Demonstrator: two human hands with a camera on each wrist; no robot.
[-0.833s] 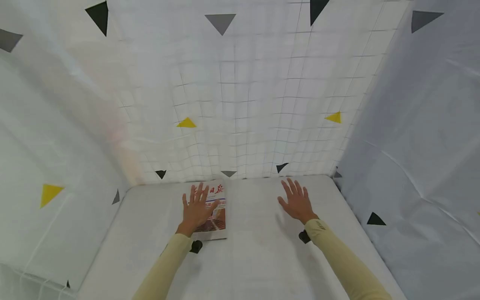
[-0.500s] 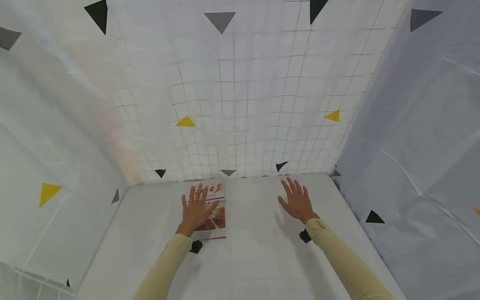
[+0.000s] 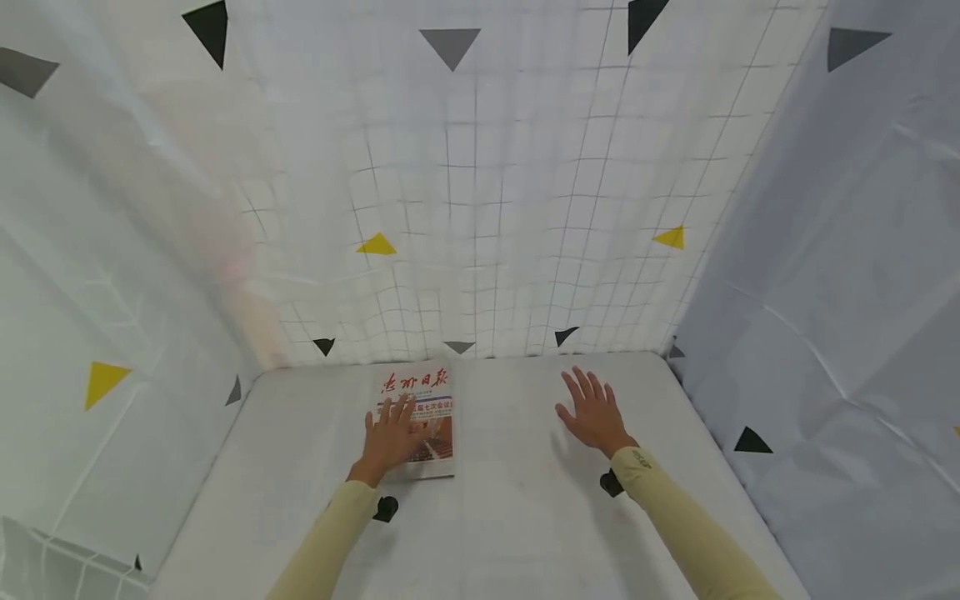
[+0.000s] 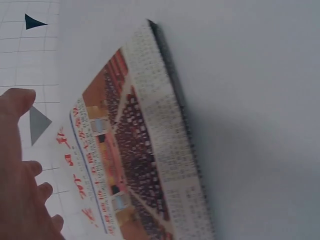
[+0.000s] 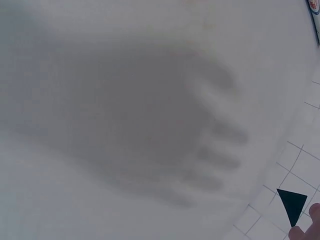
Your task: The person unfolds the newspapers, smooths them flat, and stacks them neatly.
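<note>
A folded newspaper [image 3: 437, 408] with a red printed title and a colour photo lies flat near the back of the white table. My left hand [image 3: 388, 440] hovers over its left part, fingers spread and relaxed, holding nothing. The left wrist view shows the fingers beyond the photo side of the newspaper [image 4: 137, 145], with the lower edge uncovered. My right hand [image 3: 596, 415] is held above the table to the right, fingers apart and holding nothing. In the right wrist view only its fingertips [image 5: 314, 210] show at the corner, while its shadow falls on the tabletop.
The white table [image 3: 510, 517] meets a gridded white back sheet [image 3: 517, 275] marked with black, grey and yellow triangles. Plain sheets hang on the left [image 3: 112, 283] and right [image 3: 840, 292]. A dark device [image 3: 386, 509] sits at the left wrist, another [image 3: 611, 482] at the right.
My left hand's fingers have come down and back toward me, uncovering the newspaper's red title. My right hand's fingertips have dipped slightly. The newspaper stays in place.
</note>
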